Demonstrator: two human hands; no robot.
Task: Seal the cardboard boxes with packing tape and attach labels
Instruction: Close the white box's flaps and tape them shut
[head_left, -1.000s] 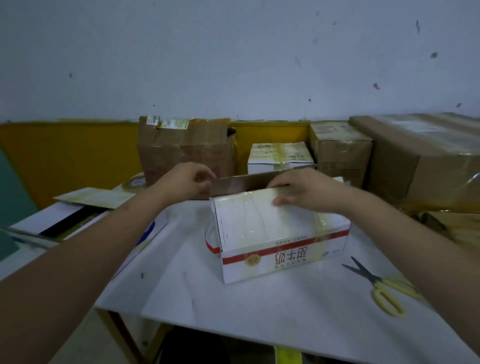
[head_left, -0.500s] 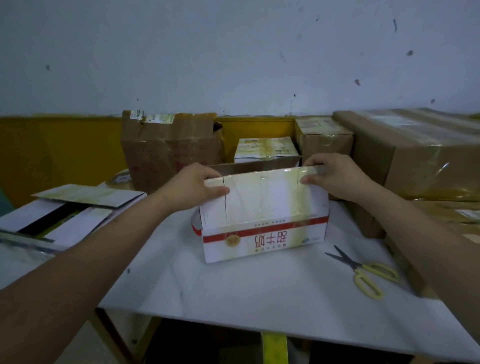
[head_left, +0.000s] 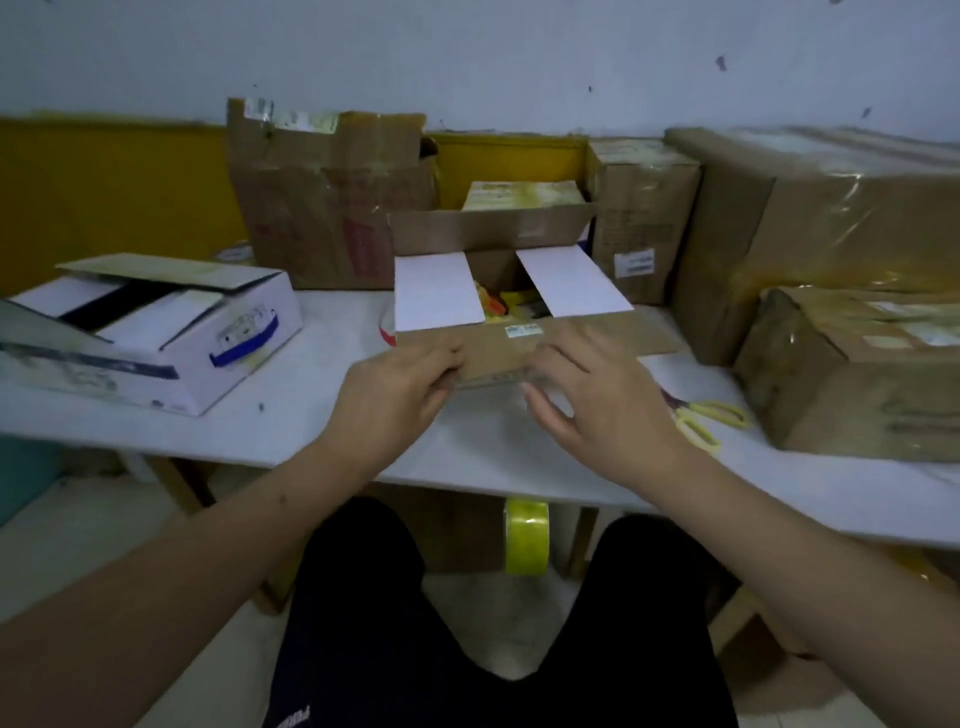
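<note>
My forearms are bare to beyond the frame edge, with no sleeves, watch or rings on my left hand (head_left: 397, 387) or right hand (head_left: 597, 400). I wear black trousers (head_left: 363, 623) bearing small white lettering near the lower edge.

Dim, flat indoor light with soft shadows; soft focus throughout, wide-angle bending at the edges, glare on taped boxes (head_left: 852, 208).
</note>
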